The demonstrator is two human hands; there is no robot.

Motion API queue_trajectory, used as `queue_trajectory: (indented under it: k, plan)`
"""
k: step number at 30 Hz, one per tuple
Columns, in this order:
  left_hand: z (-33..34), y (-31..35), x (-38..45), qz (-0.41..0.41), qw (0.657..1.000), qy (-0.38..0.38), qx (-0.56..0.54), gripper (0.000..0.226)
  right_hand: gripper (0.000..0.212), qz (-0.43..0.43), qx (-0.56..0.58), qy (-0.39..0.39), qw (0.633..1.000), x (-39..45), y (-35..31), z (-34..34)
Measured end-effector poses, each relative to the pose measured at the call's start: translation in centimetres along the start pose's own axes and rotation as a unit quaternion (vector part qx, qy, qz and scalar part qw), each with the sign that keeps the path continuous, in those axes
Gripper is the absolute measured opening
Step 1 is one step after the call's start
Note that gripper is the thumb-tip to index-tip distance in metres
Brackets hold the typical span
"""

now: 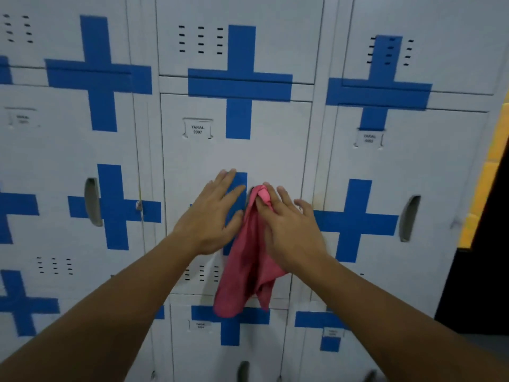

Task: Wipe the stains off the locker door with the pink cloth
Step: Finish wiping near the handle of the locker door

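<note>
Left hand (210,216): fingers flat, relaxed, on locker door (237,155). Right hand (289,227): fingers pinching pink cloth (248,271), cloth hanging below fingers.

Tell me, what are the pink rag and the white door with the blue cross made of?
The pink cloth looks like soft woven fabric: it hangs in limp folds from the right hand. The locker door looks like painted sheet metal, smooth and matte, with punched vent slots. The blue cross seems painted or taped on; I cannot tell which.
</note>
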State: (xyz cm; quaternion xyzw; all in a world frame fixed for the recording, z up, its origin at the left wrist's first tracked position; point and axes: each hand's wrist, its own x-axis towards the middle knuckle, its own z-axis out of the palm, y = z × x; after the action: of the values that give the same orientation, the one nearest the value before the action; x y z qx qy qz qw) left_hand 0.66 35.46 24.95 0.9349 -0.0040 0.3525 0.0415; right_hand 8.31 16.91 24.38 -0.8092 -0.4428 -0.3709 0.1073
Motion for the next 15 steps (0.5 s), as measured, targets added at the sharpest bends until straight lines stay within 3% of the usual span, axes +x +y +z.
queue_trajectory:
  k: [6,10,15]
  plan:
    - [0.0,7.7,-3.5,-0.009,0.987,-0.072,-0.144,0.038,0.054,0.013,0.075,-0.094,0.993,-4.8,0.1,-5.9]
    - [1.0,13.5,-4.7,-0.060,0.963,-0.126,-0.232,0.022,0.055,0.050,0.036,-0.139,0.988,-9.3,1.5,-7.5]
    - [3.7,20.9,-6.4,-0.081,0.953,-0.167,-0.241,0.014,0.040,0.057,-0.020,-0.200,0.978,-16.0,5.6,-10.4]
